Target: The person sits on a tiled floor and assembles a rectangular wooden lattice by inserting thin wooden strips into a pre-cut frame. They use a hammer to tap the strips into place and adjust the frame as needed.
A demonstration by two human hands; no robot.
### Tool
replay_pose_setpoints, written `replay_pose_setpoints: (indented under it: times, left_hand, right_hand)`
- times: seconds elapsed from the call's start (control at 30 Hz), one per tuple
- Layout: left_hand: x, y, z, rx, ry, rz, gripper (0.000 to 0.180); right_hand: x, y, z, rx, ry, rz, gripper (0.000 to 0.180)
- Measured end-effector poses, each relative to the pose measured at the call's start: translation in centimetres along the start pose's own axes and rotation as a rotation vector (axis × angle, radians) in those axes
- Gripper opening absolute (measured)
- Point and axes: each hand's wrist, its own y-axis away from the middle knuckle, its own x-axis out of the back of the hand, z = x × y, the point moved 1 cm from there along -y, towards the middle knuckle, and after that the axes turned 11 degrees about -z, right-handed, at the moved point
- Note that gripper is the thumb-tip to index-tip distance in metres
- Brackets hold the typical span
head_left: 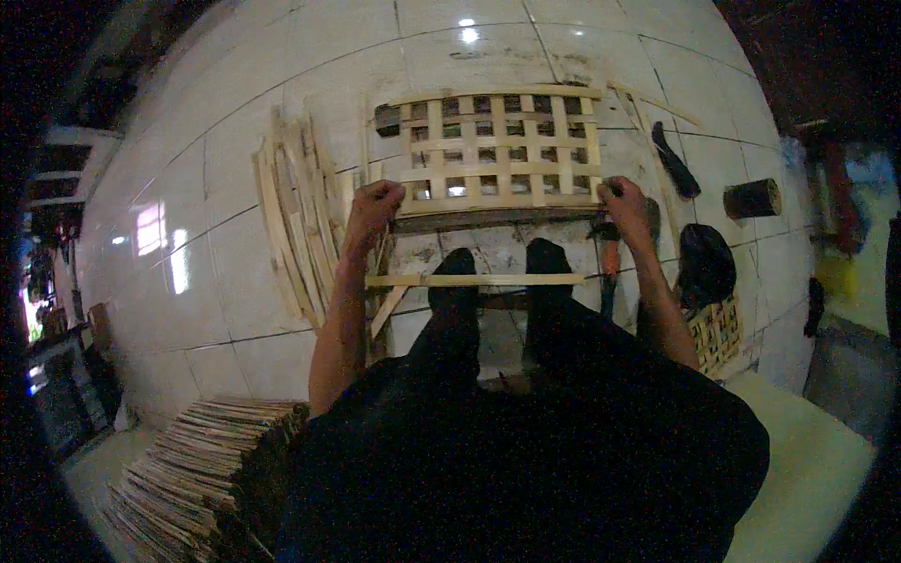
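Note:
A woven lattice panel of pale bamboo strips [479,145] lies in front of me, with square gaps between its strips. My left hand [378,202] is closed at its near left corner, and my right hand [626,204] pinches at the near right corner. Between the two hands a strip runs along the panel's near edge. Just below that edge is a dark wooden bar [497,219]. Across my feet rests a single loose bamboo strip [479,280]. The fingertips' exact hold is too small to make out.
Long bamboo strips [291,216] lie left of the panel; a large stack of sticks [188,469] sits at lower left. To the right are a dark curved tool [674,161], a dark cylinder [753,199], a black bag [707,265], an orange-handled tool [610,258] and another woven piece [718,333].

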Motion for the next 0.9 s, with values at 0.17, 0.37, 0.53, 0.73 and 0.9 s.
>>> replay_pose_setpoints:
  times: [0.17,0.37,0.53,0.73,0.9]
  left_hand:
    - [-0.3,0.1,0.5,0.026,0.005,-0.015,0.023]
    - [-0.4,-0.3,-0.2,0.029,-0.008,-0.008,0.027]
    - [0.0,-0.3,-0.2,0.063,-0.153,-0.009,0.024]
    - [0.3,-0.6,-1.0,0.047,-0.052,-0.019,0.021]
    - [0.3,-0.5,-0.4,0.046,0.008,-0.051,0.02]
  right_hand:
    - [-0.3,-1.0,2.3,-0.034,-0.002,-0.055,0.029]
    - [-0.5,-0.7,1.6,-0.026,-0.07,-0.03,0.025]
    - [3.0,1.0,-0.8,-0.093,-0.02,-0.092,0.026]
    - [3.5,3.6,-2.2,0.092,0.257,-0.217,0.032]
    - [2.2,2.4,0.3,0.263,0.169,-0.195,0.03]
